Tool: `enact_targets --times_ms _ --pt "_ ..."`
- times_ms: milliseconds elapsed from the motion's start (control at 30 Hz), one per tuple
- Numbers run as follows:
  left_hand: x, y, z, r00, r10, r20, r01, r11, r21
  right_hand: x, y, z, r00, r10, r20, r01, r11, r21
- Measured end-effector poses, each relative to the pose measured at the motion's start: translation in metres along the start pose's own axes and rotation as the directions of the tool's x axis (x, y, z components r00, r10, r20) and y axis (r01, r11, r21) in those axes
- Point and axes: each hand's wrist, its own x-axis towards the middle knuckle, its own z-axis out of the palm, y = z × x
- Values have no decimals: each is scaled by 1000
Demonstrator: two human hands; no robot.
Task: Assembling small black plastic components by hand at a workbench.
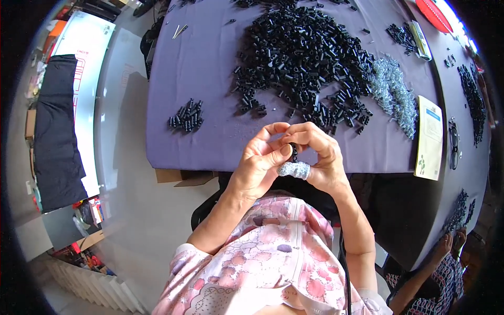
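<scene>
My left hand (260, 163) and my right hand (320, 152) meet just in front of the table's near edge. Together they pinch a small black cylindrical part (294, 152) between thumbs and fingertips. A grey fabric finger cot (295, 169) covers my right thumb tip below the part. A big heap of the same black parts (302, 58) lies on the purple table cover (210, 68) straight ahead. Silvery metal springs or clips (395, 94) lie in a pile to the right of the heap.
A small separate cluster of black parts (186, 116) lies at the left. A pale printed card (430, 137) and glasses (453, 143) lie at the right. Another person's hands (452, 242) work among black parts at the lower right. A cardboard flap (184, 177) shows under the table edge.
</scene>
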Motion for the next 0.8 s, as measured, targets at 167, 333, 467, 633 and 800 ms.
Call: enact_targets --times_ms 167,333,467,633,800 --pt "1 -3 -4 999 -49 14 49 998 -37 -3 5 2 1000 -14 -6 14 999 31" --pt "1 -6 -11 996 -45 72 51 994 -92 -7 8 7 999 0 -44 4 995 98" --pt "2 -6 -12 995 -62 76 69 992 -101 -8 10 7 999 35 -32 -31 993 112" --pt "4 -6 -12 995 -70 70 76 993 -95 -8 14 7 999 26 -43 -20 991 129" --pt "7 -9 -11 992 -86 88 93 992 -82 -7 11 2 997 -24 -68 32 993 116"
